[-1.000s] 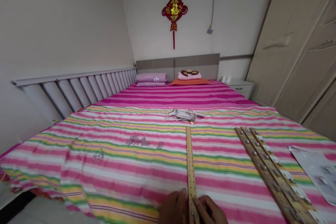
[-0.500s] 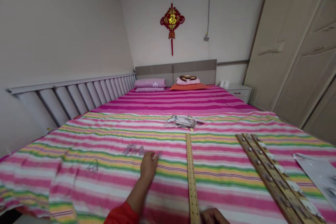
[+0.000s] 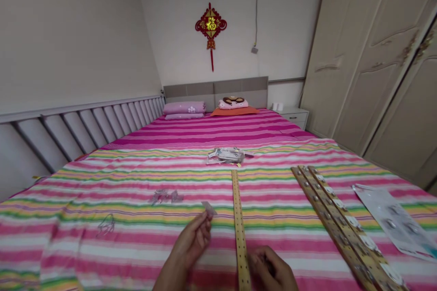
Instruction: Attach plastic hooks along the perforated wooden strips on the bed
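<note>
My left hand (image 3: 196,240) pinches a small clear plastic bag (image 3: 209,208) between thumb and fingertips, raised above the striped sheet. What the bag contains is too small to tell. My right hand (image 3: 272,269) lies at the lower edge with curled fingers, right beside the near end of a long yellow strip with rows of holes (image 3: 240,227). Whether it touches the strip or holds something small is hidden. More small clear bags (image 3: 166,196) lie in a pile left of my left hand. Farther left is a loose tangle of thin clear material (image 3: 106,225).
Several brown and yellow strips fitted with round metal pieces (image 3: 336,223) lie to the right. Beyond them is a clear package with metal parts (image 3: 392,220). A heap of plastic packets (image 3: 227,155) sits past the strip's far end. Pillows (image 3: 184,108) rest by the headboard.
My left hand has come away from the pile of small bags, lifting one toward me and the strip. My right hand has moved further into view. The camera has turned slightly right.
</note>
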A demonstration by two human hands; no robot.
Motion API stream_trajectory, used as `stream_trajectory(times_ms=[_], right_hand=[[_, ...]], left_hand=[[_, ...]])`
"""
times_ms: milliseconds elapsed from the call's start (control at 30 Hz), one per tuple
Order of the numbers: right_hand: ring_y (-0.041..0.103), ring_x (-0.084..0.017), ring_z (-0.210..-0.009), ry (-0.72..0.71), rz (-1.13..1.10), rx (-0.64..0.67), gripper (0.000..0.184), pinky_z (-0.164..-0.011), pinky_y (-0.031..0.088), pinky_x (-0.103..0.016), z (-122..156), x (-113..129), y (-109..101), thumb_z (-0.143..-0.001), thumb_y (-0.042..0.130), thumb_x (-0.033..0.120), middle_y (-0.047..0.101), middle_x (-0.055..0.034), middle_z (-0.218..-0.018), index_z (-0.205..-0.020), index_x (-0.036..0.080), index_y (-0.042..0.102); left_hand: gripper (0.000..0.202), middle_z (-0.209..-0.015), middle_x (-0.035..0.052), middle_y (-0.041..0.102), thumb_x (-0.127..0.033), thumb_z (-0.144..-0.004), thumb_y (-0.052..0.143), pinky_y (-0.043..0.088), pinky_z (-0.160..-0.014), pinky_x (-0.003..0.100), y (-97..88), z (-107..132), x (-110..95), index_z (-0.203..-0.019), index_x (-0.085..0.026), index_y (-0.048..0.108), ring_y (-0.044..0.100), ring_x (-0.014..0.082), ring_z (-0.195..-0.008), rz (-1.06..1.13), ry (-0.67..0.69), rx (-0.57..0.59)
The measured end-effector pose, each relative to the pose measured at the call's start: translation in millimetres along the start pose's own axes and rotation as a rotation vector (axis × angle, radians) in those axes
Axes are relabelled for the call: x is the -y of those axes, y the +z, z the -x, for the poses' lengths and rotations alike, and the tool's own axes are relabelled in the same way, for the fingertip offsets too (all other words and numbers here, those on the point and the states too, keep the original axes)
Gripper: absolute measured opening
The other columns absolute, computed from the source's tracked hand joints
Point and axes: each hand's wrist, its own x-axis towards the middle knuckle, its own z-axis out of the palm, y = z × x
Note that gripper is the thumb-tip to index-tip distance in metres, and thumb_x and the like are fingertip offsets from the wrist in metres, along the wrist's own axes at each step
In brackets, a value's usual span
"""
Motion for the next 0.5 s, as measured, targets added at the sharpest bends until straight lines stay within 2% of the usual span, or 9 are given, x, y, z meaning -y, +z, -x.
stream_trajectory(times_ms=[67, 167, 267, 333, 500], right_hand=[[0.043, -0.012, -0.053, -0.011, -0.003, 0.041, 0.039, -0.048, 0.036, -0.022, 0.0, 12.6, 2.0, -0.076, 0.06, 0.056, 0.05, 0.0021, -0.058, -0.074, 0.018, 0.065], [0.04, -0.011, -0.051, -0.038, -0.003, 0.056, 0.032, -0.046, 0.034, -0.021, 3.6, 26.0, 5.7, -0.078, 0.062, 0.049, 0.047, 0.0035, -0.058, -0.083, 0.017, 0.066], [0.041, -0.01, -0.048, -0.094, 0.0, 0.011, 0.028, -0.045, 0.035, -0.02, 10.6, 32.9, 7.5, -0.077, 0.065, 0.042, 0.051, 0.0029, -0.062, -0.093, 0.018, 0.065], [0.043, -0.009, -0.048, -0.154, 0.013, -0.024, 0.027, -0.045, 0.038, -0.02, 15.7, 36.1, 6.5, -0.077, 0.066, 0.037, 0.057, 0.0008, -0.07, -0.098, 0.019, 0.064], [0.048, -0.009, -0.049, -0.337, 0.061, -0.031, 0.017, -0.046, 0.041, -0.02, 24.1, 45.8, 0.7, -0.08, 0.065, 0.027, 0.06, -0.0012, -0.077, -0.096, 0.023, 0.065]], left_hand=[[0.006, -0.067, 0.0004, 0.067, -0.007, -0.083, 0.058, 0.046, -0.05, 0.014, 7.5, 19.0, 17.2, -0.083, -0.013, 0.06, 0.062, 0.0054, -0.052, 0.184, -0.137, 0.053], [0.008, -0.065, 0.0001, 0.067, -0.007, -0.085, 0.055, 0.046, -0.049, 0.015, 13.3, 37.3, 42.9, -0.081, -0.012, 0.059, 0.061, 0.0055, -0.05, 0.27, -0.221, 0.099], [0.006, -0.063, -0.0009, 0.065, -0.009, -0.079, 0.064, 0.045, -0.05, 0.014, 13.2, 46.8, 64.5, -0.077, -0.012, 0.059, 0.06, 0.0049, -0.05, 0.254, -0.242, 0.179], [0.012, -0.062, -0.0011, 0.064, -0.014, -0.073, 0.072, 0.045, -0.052, 0.015, 11.9, 51.5, 74.6, -0.074, -0.011, 0.06, 0.059, 0.0051, -0.05, 0.217, -0.239, 0.24], [0.018, -0.063, -0.0016, 0.063, -0.023, -0.069, 0.078, 0.043, -0.055, 0.015, 10.3, 62.5, 83.6, -0.074, -0.013, 0.063, 0.056, 0.0042, -0.053, 0.107, -0.166, 0.325]])
